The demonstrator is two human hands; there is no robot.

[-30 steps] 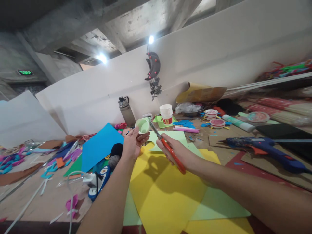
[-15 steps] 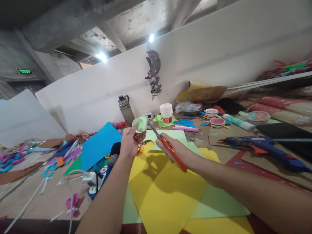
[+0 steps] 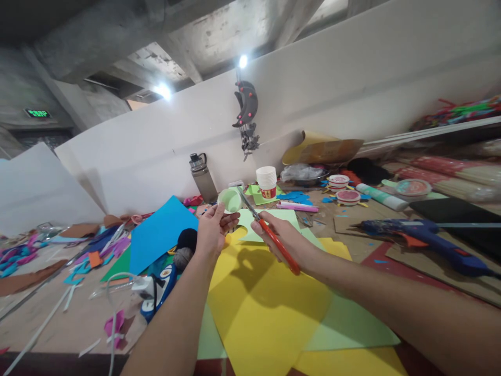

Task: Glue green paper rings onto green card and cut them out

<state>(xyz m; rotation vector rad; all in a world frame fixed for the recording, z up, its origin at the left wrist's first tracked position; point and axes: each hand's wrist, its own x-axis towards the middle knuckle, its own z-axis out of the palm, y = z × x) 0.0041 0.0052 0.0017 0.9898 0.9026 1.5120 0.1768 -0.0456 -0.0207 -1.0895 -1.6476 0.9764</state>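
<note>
In my left hand is a small paper cup, pale green inside, tilted with its opening toward me. My right hand is closed around the orange handles of a pair of scissors. The metal blades point up and left and reach the right side of the cup's rim; whether they bite into it I cannot make out. Below both hands lie yellow paper and pale green sheets, with the hands' shadows on the yellow.
A stack of paper cups stands behind the hands, near a grey bottle. At right lies a blue glue gun. Blue card, a power strip with a cable and coloured scraps cover the left side. A pink marker lies beyond.
My left hand and the cup have shifted slightly right, and the cup has turned a little. The scissors stay in nearly the same place, with their blades at the rim.
</note>
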